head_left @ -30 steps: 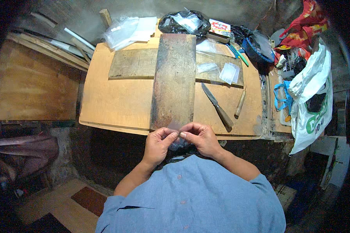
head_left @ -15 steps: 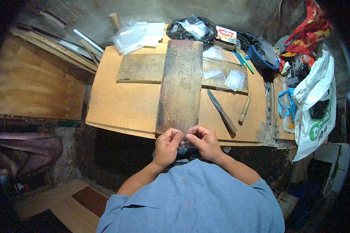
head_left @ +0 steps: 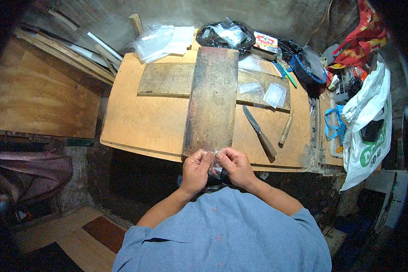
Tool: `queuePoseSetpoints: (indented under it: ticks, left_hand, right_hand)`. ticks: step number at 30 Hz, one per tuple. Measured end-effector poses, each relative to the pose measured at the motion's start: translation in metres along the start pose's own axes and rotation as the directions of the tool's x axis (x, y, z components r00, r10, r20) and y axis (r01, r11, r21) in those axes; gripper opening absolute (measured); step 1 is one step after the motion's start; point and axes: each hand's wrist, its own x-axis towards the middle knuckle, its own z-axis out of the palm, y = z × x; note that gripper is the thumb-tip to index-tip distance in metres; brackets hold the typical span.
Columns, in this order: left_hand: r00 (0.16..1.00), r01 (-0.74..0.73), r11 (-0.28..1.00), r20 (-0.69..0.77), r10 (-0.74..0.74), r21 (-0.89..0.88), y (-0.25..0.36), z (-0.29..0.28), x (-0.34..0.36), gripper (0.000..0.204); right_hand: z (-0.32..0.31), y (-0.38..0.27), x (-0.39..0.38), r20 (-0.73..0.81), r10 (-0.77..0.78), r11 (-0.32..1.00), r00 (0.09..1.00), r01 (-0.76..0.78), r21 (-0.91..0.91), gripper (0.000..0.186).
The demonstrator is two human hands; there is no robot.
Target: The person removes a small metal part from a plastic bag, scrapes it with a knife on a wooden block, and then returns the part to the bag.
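Between my hands is a small clear plastic bag (head_left: 216,170), pinched at its upper edge. My left hand (head_left: 196,171) is closed on its left side, thumb on top. My right hand (head_left: 236,167) grips the other side, its thumb close to the left one. Both hands are at the near end of a long dark wooden board (head_left: 211,95), by the table's front edge. To the right of that board lie a knife (head_left: 259,133) with a wooden handle and a short wooden-handled tool (head_left: 285,129). Beyond them is a small stack of clear plastic pieces (head_left: 274,94).
A second plank (head_left: 165,79) lies crosswise under the long board on the tan table (head_left: 140,122). Plastic sheets (head_left: 161,43), a black bag (head_left: 225,34) and a small box (head_left: 264,41) line the back. A white plastic bag (head_left: 366,122) hangs at the right.
My hands have turned slightly and the thumbs now lie on top. More of the clear bag shows below and between them. The things on the table have stayed put.
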Motion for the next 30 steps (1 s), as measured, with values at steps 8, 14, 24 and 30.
queuePoseSetpoints:
  ticks: [8, 14, 24, 30]
  left_hand:
    - [0.991, 0.104, 0.995, -0.088, -0.104, -0.004, 0.026, -0.005, 0.002, 0.021]
    - [0.988, 0.125, 0.992, -0.093, -0.127, -0.027, 0.032, -0.016, 0.002, 0.025]
    - [0.991, 0.099, 0.994, -0.087, -0.102, -0.039, 0.045, -0.022, 0.004, 0.025]
    - [0.982, 0.083, 0.995, -0.167, -0.090, -0.048, 0.041, -0.033, 0.010, 0.024]
  right_hand:
    - [-0.052, -0.001, 0.016, -0.195, -0.423, 0.665, 0.885, 0.157, -0.730, 0.032]
    - [-0.132, 0.038, 0.023, -0.314, -0.430, 0.069, 0.847, -0.316, -0.946, 0.049]
    - [-0.148, 0.039, 0.005, -0.191, -0.528, 0.162, 0.827, -0.122, -0.979, 0.038]
    - [-0.096, -0.054, -0.046, -0.072, -0.251, 0.555, 0.965, 0.082, -0.828, 0.034]
